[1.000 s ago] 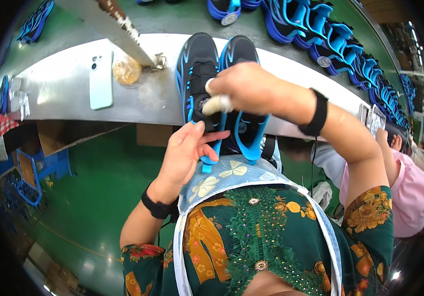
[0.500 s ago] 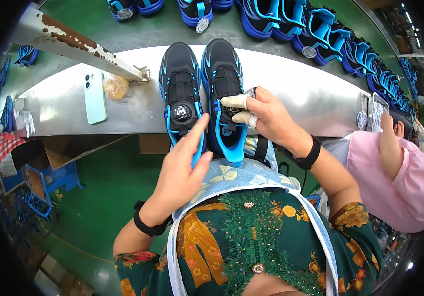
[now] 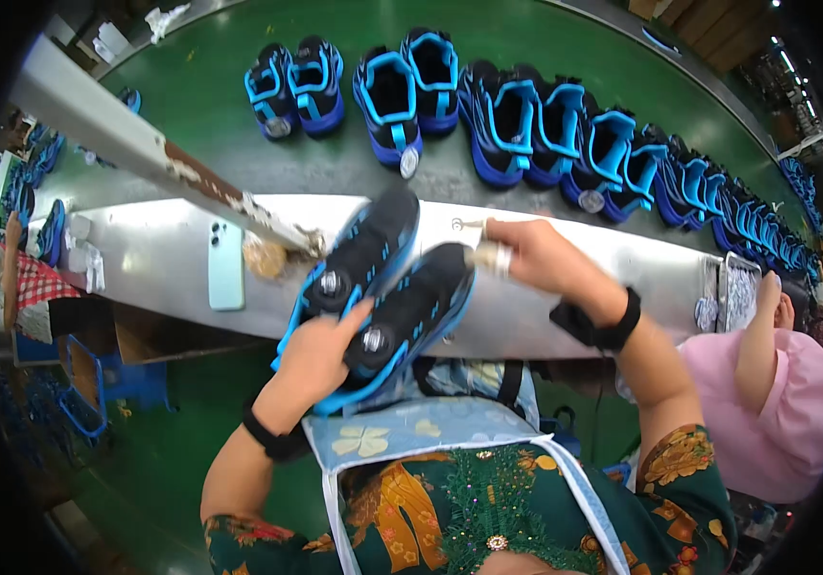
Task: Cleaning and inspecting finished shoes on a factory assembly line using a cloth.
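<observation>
Two black sneakers with blue trim and round lace dials lie tilted side by side over the near edge of the metal bench. My left hand is closed around their collar ends, one finger extended between the left sneaker and the right sneaker. By the right sneaker's toe is my right hand, with pale covers on its thumb and index finger. Its other fingers are curled, and a small light-coloured item shows at the index fingertip, too small to name.
Several matching sneakers line the green surface beyond the bench. A worn metal post slants in at left, near a mint phone and a yellowish lump. At right sits a person in pink, beside a metal tray.
The sneaker pair has turned, toes now pointing up and right, with my left hand closed on it. My right hand has left the right sneaker's collar and is now beside its toe. The view has shifted.
</observation>
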Tool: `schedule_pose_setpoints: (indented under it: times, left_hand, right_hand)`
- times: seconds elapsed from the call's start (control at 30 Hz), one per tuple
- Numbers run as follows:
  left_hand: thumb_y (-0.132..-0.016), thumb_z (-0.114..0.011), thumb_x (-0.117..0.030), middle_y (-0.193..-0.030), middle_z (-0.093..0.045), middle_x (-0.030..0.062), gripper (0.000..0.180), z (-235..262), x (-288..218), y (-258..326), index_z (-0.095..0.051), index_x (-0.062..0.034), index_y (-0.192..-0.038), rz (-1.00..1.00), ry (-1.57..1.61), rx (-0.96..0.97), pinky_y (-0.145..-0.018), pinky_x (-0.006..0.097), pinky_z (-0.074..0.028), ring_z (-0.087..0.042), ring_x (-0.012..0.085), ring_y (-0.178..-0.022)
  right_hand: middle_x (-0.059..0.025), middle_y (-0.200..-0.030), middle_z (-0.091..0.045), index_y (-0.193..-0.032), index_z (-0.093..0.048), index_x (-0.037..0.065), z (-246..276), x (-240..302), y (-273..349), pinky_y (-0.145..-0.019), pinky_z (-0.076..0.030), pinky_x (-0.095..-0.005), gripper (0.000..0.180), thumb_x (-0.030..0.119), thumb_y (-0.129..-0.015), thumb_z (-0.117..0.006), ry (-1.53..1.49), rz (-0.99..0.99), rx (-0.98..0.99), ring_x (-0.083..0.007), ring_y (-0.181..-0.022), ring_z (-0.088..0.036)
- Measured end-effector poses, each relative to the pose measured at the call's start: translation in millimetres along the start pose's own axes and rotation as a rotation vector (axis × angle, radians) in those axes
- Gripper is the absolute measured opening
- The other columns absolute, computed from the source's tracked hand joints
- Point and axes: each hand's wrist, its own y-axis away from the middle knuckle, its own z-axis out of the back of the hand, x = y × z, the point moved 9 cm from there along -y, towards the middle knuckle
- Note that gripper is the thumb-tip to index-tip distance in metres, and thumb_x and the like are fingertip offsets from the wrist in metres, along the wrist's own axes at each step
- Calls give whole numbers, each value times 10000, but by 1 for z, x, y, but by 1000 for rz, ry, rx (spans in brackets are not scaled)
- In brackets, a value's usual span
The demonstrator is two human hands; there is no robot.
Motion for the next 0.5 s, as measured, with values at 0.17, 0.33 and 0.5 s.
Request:
schedule_pose_setpoints:
  times: [0.17,0.33,0.5]
  left_hand:
    - [-792,-589,29,-966,-698,190,443,56,16,26,-650,-115,-1206,56,329,169,-797,344,-526,-696,334,-892]
    - [-735,-601,113,-1038,-725,113,540,93,29,33,-609,-15,-1259,235,765,26,-886,285,-502,-671,149,-973]
    - [-835,-588,28,-1270,-613,144,500,87,19,-35,-518,53,-1329,30,948,-532,-1026,317,-407,-572,192,-1171]
  right_hand:
    - [-181,-884,-633,-1293,-587,206,84,20,-143,-761,-496,-455,661,264,-681,-829,714,234,-380,-372,-881,-605]
    - [-38,-942,-699,-957,-730,230,20,-51,-252,-760,-412,-407,164,212,-802,-679,1169,7,-236,-228,-997,-643]
    - [-113,-800,-680,-880,-707,144,40,-90,-196,-676,-511,-447,136,163,-748,-680,885,206,-330,-309,-808,-687]
